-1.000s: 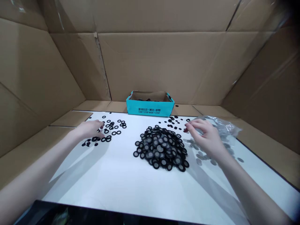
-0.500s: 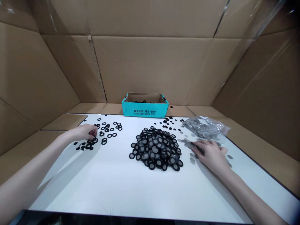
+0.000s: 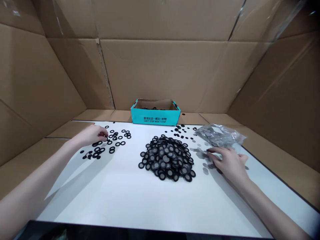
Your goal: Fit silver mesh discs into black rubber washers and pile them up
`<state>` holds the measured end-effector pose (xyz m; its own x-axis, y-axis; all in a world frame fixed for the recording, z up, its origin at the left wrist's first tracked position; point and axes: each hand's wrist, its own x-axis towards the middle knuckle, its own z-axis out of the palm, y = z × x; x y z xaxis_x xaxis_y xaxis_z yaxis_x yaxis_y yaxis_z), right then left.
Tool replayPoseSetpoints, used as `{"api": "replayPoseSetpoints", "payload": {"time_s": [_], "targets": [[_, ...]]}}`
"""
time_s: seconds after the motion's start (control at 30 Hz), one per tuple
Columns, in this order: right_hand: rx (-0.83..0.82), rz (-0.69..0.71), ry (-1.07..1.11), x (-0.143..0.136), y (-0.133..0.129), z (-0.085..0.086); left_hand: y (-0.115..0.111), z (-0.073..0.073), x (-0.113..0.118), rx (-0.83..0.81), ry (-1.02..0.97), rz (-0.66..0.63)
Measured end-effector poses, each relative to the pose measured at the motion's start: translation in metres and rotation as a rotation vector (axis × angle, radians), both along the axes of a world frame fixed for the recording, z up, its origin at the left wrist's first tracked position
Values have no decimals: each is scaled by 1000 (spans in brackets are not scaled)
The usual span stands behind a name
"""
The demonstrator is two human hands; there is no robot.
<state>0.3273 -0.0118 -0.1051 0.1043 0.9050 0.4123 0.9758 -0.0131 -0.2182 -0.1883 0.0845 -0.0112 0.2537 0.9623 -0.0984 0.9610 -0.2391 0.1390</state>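
On the left, my left hand point(image 3: 94, 134) hovers low over scattered black rings point(image 3: 118, 144), fingers curled together. A dark edge shows at its fingertips, seemingly a black ring. Over on the right, my right hand point(image 3: 228, 161) is low above the table, thumb and forefinger close together beside loose grey mesh discs point(image 3: 205, 171). Dark bits show at its fingertips and under the thumb, too small to name. Between the hands lies a heap of black-rimmed discs with grey centres point(image 3: 165, 158).
A turquoise box point(image 3: 155, 117) with dark pieces inside stands at the back. A clear plastic bag point(image 3: 220, 135) of grey pieces lies at the right. Small black discs point(image 3: 177, 130) are scattered behind the heap. Cardboard walls point(image 3: 160, 73) enclose the white table point(image 3: 120, 196).
My left hand has moved slightly right and away from me, over the rings. My right hand has shifted a little right, and less dark material shows between its fingers. The heap looks unchanged.
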Motion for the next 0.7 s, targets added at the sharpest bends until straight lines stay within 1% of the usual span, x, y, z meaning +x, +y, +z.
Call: {"api": "replayPoseSetpoints", "payload": {"time_s": [0.17,0.27,0.33,0.4,0.47,0.57,0.63,0.7], "targets": [[26,13,11,1,-4,2,-2,3,12,45,-61,-33],[129,44,-2,-3,-6,6,-7,6,21,84,-110,-46],[224,129,-5,-12,-7,13,-14,8,33,102,-185,-63],[313,260,-1,-27,-10,25,-24,11,51,73,-367,-101],[382,391,-2,-49,-15,39,-36,14,73,-57,-579,-144],[473,556,13,-85,-24,61,-54,15,106,-341,-864,-196],[512,640,23,-107,-28,71,-63,14,125,-520,-997,-261],[537,698,32,-124,-31,77,-69,11,139,-615,-1092,-290]]}}
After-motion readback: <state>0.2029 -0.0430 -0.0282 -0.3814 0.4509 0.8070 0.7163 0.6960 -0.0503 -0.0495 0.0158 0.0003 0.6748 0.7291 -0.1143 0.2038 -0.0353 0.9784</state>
